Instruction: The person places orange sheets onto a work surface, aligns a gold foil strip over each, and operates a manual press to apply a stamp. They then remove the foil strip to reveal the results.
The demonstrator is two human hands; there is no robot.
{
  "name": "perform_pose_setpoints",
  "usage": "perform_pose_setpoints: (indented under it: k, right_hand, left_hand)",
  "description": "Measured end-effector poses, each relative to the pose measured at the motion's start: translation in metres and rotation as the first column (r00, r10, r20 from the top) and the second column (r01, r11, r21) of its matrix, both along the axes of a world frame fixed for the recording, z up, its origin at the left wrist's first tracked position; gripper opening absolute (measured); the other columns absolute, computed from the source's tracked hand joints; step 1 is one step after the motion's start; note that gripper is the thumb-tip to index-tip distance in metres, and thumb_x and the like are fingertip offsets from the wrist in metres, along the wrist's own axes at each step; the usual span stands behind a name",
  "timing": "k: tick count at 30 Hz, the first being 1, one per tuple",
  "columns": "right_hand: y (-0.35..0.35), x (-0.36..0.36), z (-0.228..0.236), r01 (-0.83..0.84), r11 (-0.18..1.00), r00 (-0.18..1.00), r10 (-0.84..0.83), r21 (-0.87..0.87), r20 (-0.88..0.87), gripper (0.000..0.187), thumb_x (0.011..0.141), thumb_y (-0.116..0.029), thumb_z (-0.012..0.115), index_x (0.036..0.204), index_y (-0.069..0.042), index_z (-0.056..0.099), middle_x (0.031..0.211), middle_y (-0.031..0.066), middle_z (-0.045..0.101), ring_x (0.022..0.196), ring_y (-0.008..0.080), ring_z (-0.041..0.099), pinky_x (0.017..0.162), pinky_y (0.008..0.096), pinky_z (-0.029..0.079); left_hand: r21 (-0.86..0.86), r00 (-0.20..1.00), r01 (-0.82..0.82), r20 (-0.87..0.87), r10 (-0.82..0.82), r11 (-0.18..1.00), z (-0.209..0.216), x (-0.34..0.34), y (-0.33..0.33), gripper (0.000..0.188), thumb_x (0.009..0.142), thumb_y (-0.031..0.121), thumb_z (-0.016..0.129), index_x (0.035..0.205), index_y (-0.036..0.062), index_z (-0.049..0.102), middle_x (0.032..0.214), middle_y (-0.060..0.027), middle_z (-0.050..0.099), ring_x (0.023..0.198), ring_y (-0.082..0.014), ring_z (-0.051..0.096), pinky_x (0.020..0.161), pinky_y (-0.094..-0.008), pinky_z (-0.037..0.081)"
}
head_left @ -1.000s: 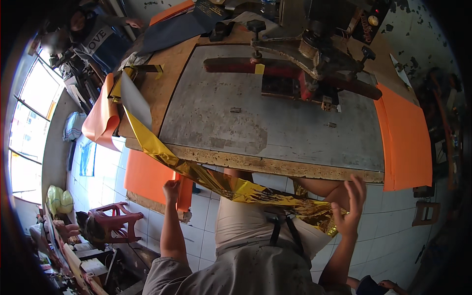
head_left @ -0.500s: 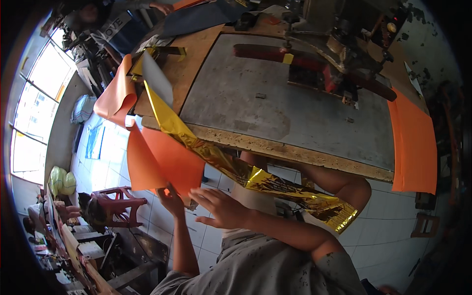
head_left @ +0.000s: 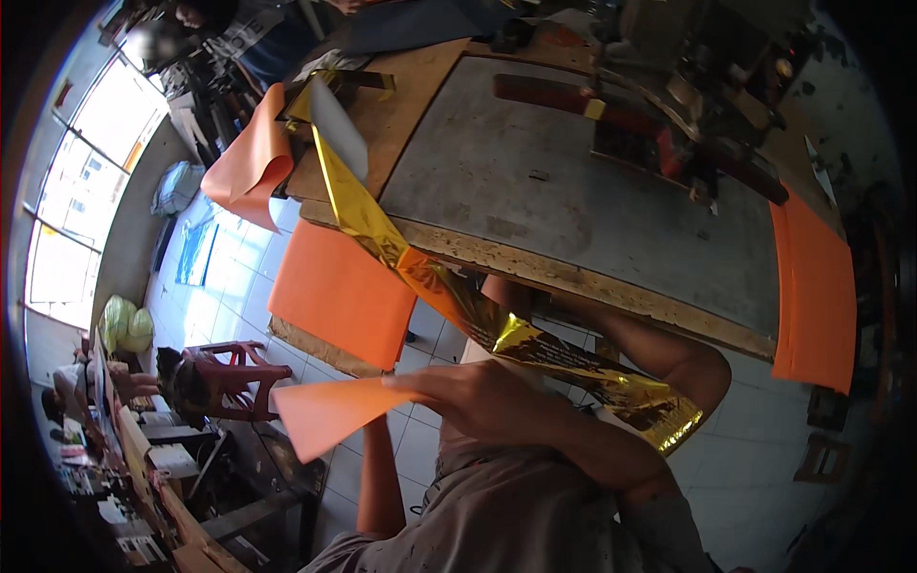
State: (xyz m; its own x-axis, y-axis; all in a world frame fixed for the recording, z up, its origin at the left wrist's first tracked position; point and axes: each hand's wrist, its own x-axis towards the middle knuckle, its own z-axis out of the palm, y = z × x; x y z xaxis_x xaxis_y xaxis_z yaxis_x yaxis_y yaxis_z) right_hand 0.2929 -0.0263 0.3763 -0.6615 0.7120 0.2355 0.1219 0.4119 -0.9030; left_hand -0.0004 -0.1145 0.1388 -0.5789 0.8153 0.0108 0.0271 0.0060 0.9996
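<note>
1 orange sheet (head_left: 330, 418) has just come off the low orange pile (head_left: 344, 294), so it is now separate, aloft by the left forearm (head_left: 380, 482). the right grip (head_left: 468, 390) pinches its edge; the left grip is hidden, i cannot tell its state. around: 1 gold foil strip (head_left: 355, 208), 1 curled orange sheet (head_left: 250, 158), 1 bench (head_left: 573, 285).

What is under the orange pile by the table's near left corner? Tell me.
A rough brown, board-like layer shows along the near edge of the orange pile. The rest of that layer, and whatever supports it, is covered.
</note>
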Motion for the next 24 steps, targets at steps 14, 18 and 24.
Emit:
perform_pose_setpoints:
  k: [14,18,24]
  right_hand:
    - [-0.166,0.281,-0.03,-0.429,0.879,0.858,0.325,-0.209,-0.397,0.028,0.099,-0.012,0.069,0.124,0.0,0.073,0.134,0.0229,0.067,0.138,0.0406,0.055,0.12,0.0449,0.029]
    - [-0.2,0.272,-0.047,-0.501,0.789,0.81,0.285,-0.355,-0.512,0.037,0.097,-0.019,0.072,0.128,0.001,0.071,0.141,0.026,0.061,0.14,0.0448,0.051,0.116,0.0544,0.036]
    - [-0.185,0.261,-0.081,-0.855,0.422,0.439,0.285,-0.3,-0.852,0.089,0.094,-0.065,0.065,0.146,0.006,0.053,0.146,0.0324,0.054,0.14,0.0528,0.046,0.113,0.0627,0.037]
  left_hand:
    - [0.274,0.881,0.472,-0.125,-0.456,0.838,0.123,-0.033,0.016,0.046,0.105,0.033,0.053,0.134,-0.0024,0.048,0.132,-0.0228,0.054,0.121,-0.0334,0.056,0.109,-0.0441,0.04]
    - [0.463,0.762,0.629,-0.209,-0.613,0.625,0.164,-0.013,0.027,0.043,0.104,0.032,0.054,0.13,-0.0022,0.051,0.127,-0.0225,0.056,0.117,-0.0329,0.058,0.108,-0.044,0.042]
    - [0.628,0.552,0.727,-0.295,-0.78,0.277,0.206,0.014,0.05,0.038,0.104,0.03,0.057,0.124,-0.0018,0.056,0.121,-0.022,0.06,0.11,-0.0321,0.062,0.105,-0.0439,0.045]
